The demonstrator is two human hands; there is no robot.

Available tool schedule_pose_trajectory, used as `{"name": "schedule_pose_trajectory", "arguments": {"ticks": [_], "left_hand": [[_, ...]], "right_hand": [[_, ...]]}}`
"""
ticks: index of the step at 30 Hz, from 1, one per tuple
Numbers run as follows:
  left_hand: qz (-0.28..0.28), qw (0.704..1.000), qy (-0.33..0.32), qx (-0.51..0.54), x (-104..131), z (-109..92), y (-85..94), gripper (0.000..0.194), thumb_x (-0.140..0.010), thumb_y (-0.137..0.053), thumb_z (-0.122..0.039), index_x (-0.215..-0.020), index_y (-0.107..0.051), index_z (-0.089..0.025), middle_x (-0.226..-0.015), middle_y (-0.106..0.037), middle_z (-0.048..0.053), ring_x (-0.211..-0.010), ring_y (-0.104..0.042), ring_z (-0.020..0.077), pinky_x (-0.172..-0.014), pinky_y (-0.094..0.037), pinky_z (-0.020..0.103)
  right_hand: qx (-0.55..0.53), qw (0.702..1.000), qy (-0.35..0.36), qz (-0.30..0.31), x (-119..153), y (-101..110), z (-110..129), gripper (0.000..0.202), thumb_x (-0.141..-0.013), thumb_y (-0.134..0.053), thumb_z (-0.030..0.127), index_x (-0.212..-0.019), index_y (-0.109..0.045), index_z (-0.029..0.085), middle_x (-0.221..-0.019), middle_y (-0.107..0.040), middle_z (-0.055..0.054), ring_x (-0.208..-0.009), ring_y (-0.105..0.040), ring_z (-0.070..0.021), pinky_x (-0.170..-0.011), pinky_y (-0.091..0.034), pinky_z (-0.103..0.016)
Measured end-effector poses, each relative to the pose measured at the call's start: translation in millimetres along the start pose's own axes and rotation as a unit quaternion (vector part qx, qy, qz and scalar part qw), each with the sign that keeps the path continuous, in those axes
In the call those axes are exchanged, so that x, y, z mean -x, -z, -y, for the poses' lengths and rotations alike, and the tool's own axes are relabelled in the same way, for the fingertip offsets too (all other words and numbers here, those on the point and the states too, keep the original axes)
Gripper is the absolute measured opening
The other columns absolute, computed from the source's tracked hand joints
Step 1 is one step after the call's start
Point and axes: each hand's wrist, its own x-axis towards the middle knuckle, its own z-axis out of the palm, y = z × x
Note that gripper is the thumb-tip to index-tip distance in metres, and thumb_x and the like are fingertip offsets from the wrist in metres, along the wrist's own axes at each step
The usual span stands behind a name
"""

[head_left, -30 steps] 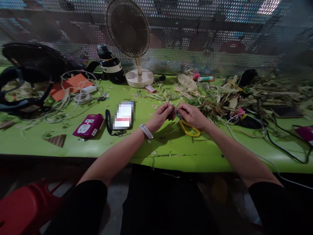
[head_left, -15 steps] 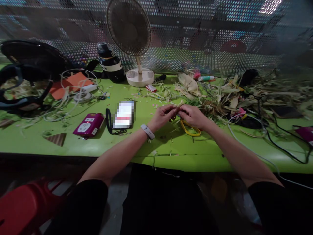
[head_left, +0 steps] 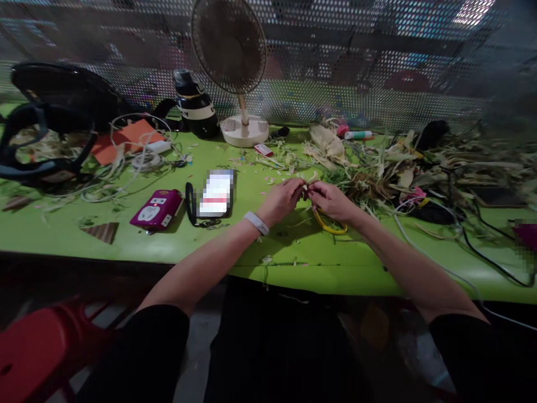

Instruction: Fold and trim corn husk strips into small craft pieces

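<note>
Above the middle of the green table (head_left: 235,252), my left hand (head_left: 284,200) and my right hand (head_left: 329,200) meet with their fingertips pinched close together. Something small and pale shows at the fingertips, too tiny to name. A yellow loop (head_left: 331,226), like a cord or band, hangs or lies just below my right hand. Dry, leafy plant stalks (head_left: 369,184) are heaped right beside that hand. Pale petal-like scraps lie on the table around both hands.
Left of my hands lie a phone (head_left: 216,193) with a lit screen and a purple power socket block (head_left: 157,210). A desk fan (head_left: 243,131) and a black bottle (head_left: 197,112) stand at the back. White and black cables (head_left: 482,252) trail on the right.
The view has shifted slightly, so things on the table appear a little farther right. A pale piece that stuck up above my fingertips no longer shows there; both hands remain pinched together.
</note>
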Motion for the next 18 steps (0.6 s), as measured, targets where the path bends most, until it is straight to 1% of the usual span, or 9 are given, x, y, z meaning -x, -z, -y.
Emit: {"name": "schedule_pose_trajectory", "arguments": {"ticks": [2,5,7,9,11,12,14,16,18], "left_hand": [[-0.012,1.0,-0.013,-0.002,0,1,-0.9,0.015,-0.095,-0.048,-0.02,-0.087,-0.061,-0.017,-0.08,-0.065,0.004,-0.073,-0.059,0.0134,-0.069,-0.046,0.026],[-0.029,0.999,-0.022,0.027,-1,0,-1.5,0.016,-0.094,-0.049,-0.02,-0.087,-0.062,-0.017,-0.08,-0.066,0.005,-0.073,-0.059,0.0133,-0.07,-0.046,0.026],[-0.039,0.997,-0.001,0.067,-2,-1,-0.5,0.017,-0.095,-0.049,-0.022,-0.087,-0.063,-0.016,-0.078,-0.066,0.004,-0.069,-0.059,0.0118,-0.068,-0.046,0.025],[-0.024,0.99,0.036,0.137,-4,-2,1.4,0.021,-0.096,-0.05,-0.028,-0.085,-0.062,-0.016,-0.072,-0.064,0.002,-0.06,-0.055,0.0095,-0.061,-0.045,0.024],[0.006,0.971,0.074,0.229,-6,-3,3.5,0.026,-0.095,-0.053,-0.038,-0.083,-0.061,-0.016,-0.067,-0.061,0.0,-0.053,-0.051,0.0076,-0.054,-0.042,0.022],[0.018,0.957,0.089,0.274,-6,-3,4.3,0.029,-0.093,-0.055,-0.042,-0.083,-0.06,-0.016,-0.065,-0.059,0.0,-0.052,-0.05,0.0071,-0.053,-0.041,0.022],[0.025,0.93,0.114,0.347,-8,-2,5.2,0.031,-0.09,-0.059,-0.047,-0.088,-0.06,-0.016,-0.065,-0.057,-0.001,-0.054,-0.05,0.007,-0.054,-0.041,0.021],[0.029,0.908,0.132,0.396,-7,-2,5.0,0.031,-0.088,-0.061,-0.048,-0.091,-0.059,-0.017,-0.066,-0.056,-0.002,-0.057,-0.05,0.0072,-0.056,-0.041,0.022],[0.042,0.889,0.149,0.43,-6,-3,4.8,0.029,-0.087,-0.064,-0.045,-0.09,-0.058,-0.017,-0.067,-0.056,-0.002,-0.059,-0.05,0.0075,-0.058,-0.041,0.022]], "right_hand": [[-0.032,0.999,-0.009,0.0,1,-1,2,0.015,-0.087,-0.054,0.034,-0.082,-0.051,0.021,-0.07,-0.049,0.002,-0.057,-0.047,-0.0124,-0.056,-0.043,-0.028],[-0.055,0.998,-0.01,0.006,3,-2,9,0.014,-0.087,-0.055,0.032,-0.08,-0.051,0.02,-0.069,-0.049,0.003,-0.055,-0.046,-0.0111,-0.056,-0.043,-0.028],[-0.067,0.998,-0.005,0.01,4,-1,15,0.014,-0.087,-0.055,0.031,-0.079,-0.051,0.02,-0.067,-0.049,0.003,-0.054,-0.045,-0.0104,-0.055,-0.043,-0.027],[-0.072,0.997,-0.005,0.017,6,1,19,0.013,-0.087,-0.055,0.031,-0.08,-0.052,0.02,-0.066,-0.051,0.003,-0.054,-0.047,-0.0104,-0.056,-0.042,-0.027],[-0.064,0.998,-0.014,0.015,7,5,22,0.014,-0.087,-0.055,0.03,-0.08,-0.055,0.019,-0.065,-0.053,0.003,-0.056,-0.05,-0.0109,-0.056,-0.042,-0.026],[-0.053,0.998,-0.018,0.002,8,7,23,0.015,-0.087,-0.055,0.03,-0.079,-0.056,0.018,-0.064,-0.054,0.002,-0.056,-0.05,-0.0112,-0.055,-0.041,-0.026],[-0.027,0.998,-0.019,-0.052,9,12,23,0.02,-0.089,-0.053,0.032,-0.075,-0.057,0.018,-0.061,-0.054,0.002,-0.055,-0.05,-0.0115,-0.054,-0.039,-0.026],[-0.009,0.995,-0.01,-0.102,9,14,21,0.027,-0.092,-0.052,0.037,-0.072,-0.057,0.019,-0.058,-0.052,0.002,-0.054,-0.048,-0.0114,-0.054,-0.038,-0.026],[-0.012,0.994,-0.006,-0.112,9,14,20,0.035,-0.093,-0.052,0.045,-0.069,-0.055,0.02,-0.056,-0.051,0.002,-0.052,-0.048,-0.0112,-0.053,-0.038,-0.027]]}}
